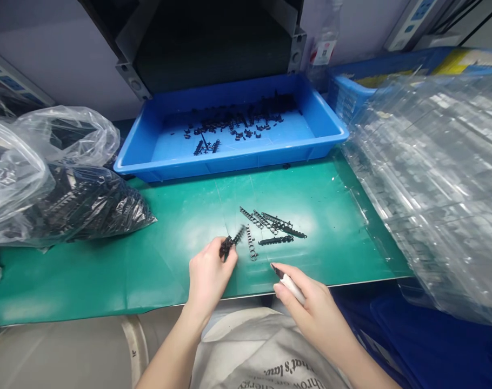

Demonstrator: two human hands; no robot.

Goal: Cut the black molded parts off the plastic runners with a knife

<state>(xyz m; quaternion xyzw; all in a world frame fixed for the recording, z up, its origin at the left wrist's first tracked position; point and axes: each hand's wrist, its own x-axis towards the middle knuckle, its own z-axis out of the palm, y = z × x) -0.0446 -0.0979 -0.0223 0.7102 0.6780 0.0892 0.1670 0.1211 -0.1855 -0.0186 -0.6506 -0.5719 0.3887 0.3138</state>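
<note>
My left hand [211, 270] is closed around a black plastic strip [233, 241], its toothed end poking out past the fingers and slightly blurred. In my right hand [311, 297] is a small knife [288, 283] with a white handle and a short dark blade that points up and left. The blade is apart from the strip. On the green mat beyond the hands lie several more black plastic strips [276, 240], some overlapping. One narrow strip with ring-like links [251, 246] lies just right of my left hand.
A blue tray [230, 161] with many small black parts stands behind the strips. To the left sits a clear plastic bag [92, 208] full of black parts. Stacked clear plastic trays [436, 178] lean in from the right, before a blue basket [347, 92]. A bottle [324, 51] stands behind.
</note>
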